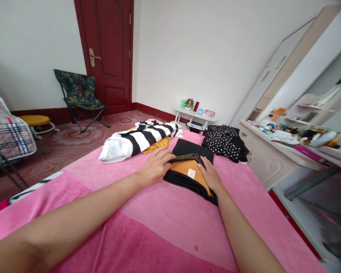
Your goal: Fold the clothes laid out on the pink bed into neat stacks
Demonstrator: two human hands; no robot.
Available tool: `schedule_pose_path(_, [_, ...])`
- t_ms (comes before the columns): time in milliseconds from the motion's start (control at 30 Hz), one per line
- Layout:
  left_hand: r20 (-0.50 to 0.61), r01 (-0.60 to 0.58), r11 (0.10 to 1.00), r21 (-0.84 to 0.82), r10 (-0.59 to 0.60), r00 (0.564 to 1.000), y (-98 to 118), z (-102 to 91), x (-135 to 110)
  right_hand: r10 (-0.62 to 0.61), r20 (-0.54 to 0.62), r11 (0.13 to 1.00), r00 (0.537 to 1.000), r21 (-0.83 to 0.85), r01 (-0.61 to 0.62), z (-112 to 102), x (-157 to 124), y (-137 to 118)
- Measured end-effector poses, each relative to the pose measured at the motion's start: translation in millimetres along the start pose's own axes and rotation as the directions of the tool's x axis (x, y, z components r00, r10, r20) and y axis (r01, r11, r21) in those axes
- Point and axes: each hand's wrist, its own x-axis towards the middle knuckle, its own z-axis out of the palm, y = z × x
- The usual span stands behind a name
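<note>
A folded black garment with an orange inner lining and a small white label lies on the pink bed cover. My left hand rests flat on its left edge, fingers stretched out over the fabric. My right hand lies flat on its right side, fingers extended beside the orange part. Neither hand grips the cloth. Just behind the garment lies a black-and-white striped garment over a yellow one.
A black polka-dot garment lies at the bed's far right. A dresser crowded with small items stands to the right. On the floor are a folding chair, a yellow stool, a low white table and a red door.
</note>
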Motion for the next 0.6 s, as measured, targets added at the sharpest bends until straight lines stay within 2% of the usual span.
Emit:
schedule_pose_path(200, [0.093,-0.041,0.999,0.001,0.040,0.995,4.7,-7.4,2.7,-0.006,-0.008,1.000,1.000,0.007,0.006,0.1,-0.2,1.0])
schedule_pose_path(433, [0.138,0.116,0.992,0.044,-0.121,0.983,6.2,-1.2,0.0,-0.008,-0.011,1.000,1.000,-0.009,0.008,1.5,0.5,1.4])
schedule_pose_path(600, [0.234,0.137,0.980,0.144,-0.168,0.957,9.9,9.0,6.3,-0.008,-0.006,1.000,1.000,-0.027,0.008,1.7,1.0,1.4])
